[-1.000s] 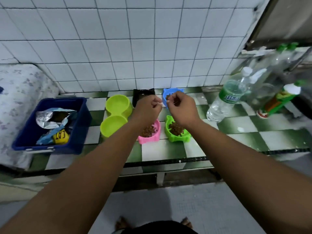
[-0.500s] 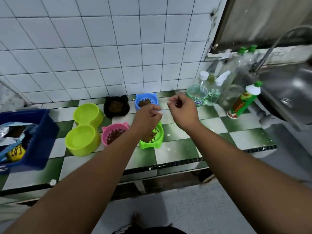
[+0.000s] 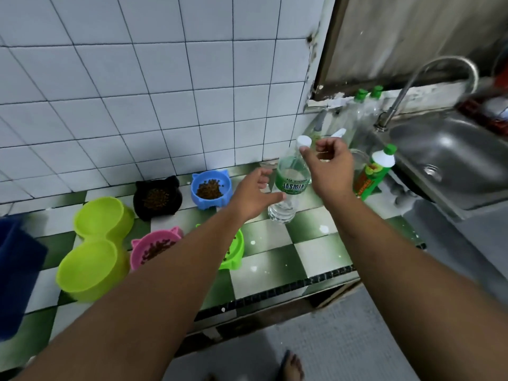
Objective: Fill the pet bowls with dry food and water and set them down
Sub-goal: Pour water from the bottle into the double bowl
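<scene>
A clear water bottle with a green label and white cap stands on the checkered counter. My left hand is open beside its lower half, thumb against the bottle. My right hand is open just right of the cap, a fingertip touching it. Dry food lies in the blue bowl, the black bowl, the pink bowl and the green bowl, which my left forearm partly hides. The lime double bowl holds nothing.
A steel sink with a curved tap lies to the right. A green detergent bottle and clear bottles stand between sink and wall. A dark blue bin sits at the far left. A bare foot shows on the floor.
Both hands left the bowls and moved right to the water bottle, fingers opening. The view turned right toward the sink.
</scene>
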A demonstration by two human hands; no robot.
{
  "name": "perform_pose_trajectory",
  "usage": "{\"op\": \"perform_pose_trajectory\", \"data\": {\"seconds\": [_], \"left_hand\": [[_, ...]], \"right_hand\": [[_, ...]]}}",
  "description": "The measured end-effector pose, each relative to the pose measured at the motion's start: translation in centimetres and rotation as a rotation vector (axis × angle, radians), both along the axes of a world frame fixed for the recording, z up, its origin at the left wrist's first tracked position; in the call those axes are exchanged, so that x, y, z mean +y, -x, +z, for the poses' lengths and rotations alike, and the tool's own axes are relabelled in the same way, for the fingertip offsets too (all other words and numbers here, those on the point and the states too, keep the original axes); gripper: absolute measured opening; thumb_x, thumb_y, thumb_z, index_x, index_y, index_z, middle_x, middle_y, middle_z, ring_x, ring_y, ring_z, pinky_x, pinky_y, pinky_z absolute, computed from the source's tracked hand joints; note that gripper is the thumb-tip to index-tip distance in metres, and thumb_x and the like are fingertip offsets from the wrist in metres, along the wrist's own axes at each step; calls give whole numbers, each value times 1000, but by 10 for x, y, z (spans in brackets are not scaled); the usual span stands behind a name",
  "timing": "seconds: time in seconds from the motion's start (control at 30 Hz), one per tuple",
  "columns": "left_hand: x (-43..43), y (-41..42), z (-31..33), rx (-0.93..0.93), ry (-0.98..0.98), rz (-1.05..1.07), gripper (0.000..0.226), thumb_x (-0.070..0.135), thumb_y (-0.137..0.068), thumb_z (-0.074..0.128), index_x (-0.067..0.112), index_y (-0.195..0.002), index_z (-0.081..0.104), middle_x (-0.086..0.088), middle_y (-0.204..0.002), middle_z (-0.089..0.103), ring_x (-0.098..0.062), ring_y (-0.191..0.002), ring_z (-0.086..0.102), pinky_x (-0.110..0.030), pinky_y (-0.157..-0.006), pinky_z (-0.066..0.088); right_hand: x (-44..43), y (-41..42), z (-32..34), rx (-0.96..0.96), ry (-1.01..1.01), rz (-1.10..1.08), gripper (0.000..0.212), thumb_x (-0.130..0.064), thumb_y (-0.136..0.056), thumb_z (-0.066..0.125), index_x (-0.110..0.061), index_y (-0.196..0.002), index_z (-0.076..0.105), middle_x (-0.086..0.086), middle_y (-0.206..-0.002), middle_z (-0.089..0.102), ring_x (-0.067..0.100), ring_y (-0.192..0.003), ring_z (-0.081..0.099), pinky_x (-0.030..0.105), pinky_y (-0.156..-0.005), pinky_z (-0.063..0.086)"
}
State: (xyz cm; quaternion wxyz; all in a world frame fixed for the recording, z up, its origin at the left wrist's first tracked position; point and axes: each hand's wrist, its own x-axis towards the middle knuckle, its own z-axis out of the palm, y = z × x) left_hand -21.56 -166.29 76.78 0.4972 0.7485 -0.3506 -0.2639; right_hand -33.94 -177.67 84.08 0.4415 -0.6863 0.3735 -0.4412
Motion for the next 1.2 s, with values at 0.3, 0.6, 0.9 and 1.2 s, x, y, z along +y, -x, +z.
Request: {"op": "perform_pose_trajectory", "data": {"seconds": [0.3,0.6,0.9,1.2], "left_hand": [[-50,2,-22,63,44,-16,88,30,-52,100,27,-130,58,13,-118,70,-5,-110,65,-39,-102,54],[-66,4,-37,47,71,41,88,51,-45,97,32,-124,63,13,-112,75,-8,-104,71,-42,-97,58],[-46,5,-28,-13,121,-18,64,38,-62,96,28,-119,69,8,-110,77,-11,-104,73,-46,-97,57],[-30,2,-16,-67,111,26,75,39,-57,98,26,-124,65,10,-110,76,-7,-101,72,-32,-92,58]], "right_hand": [[-42,-5,-11,106,-46,268,50,-37,-81,80,-16,-124,67,-2,-118,71,10,-113,65,39,-99,54],[-57,-7,-13,118,11,391,20,-26,-89,73,-19,-107,68,-4,-99,73,15,-96,70,39,-89,57],[-55,-10,2,87,-13,663,24,-26,-96,65,-15,-117,67,12,-110,71,12,-100,65,40,-95,55],[-36,-15,3,-79,-66,442,36,-23,-77,85,-15,-105,63,-8,-87,65,8,-79,58,34,-77,55]]}}
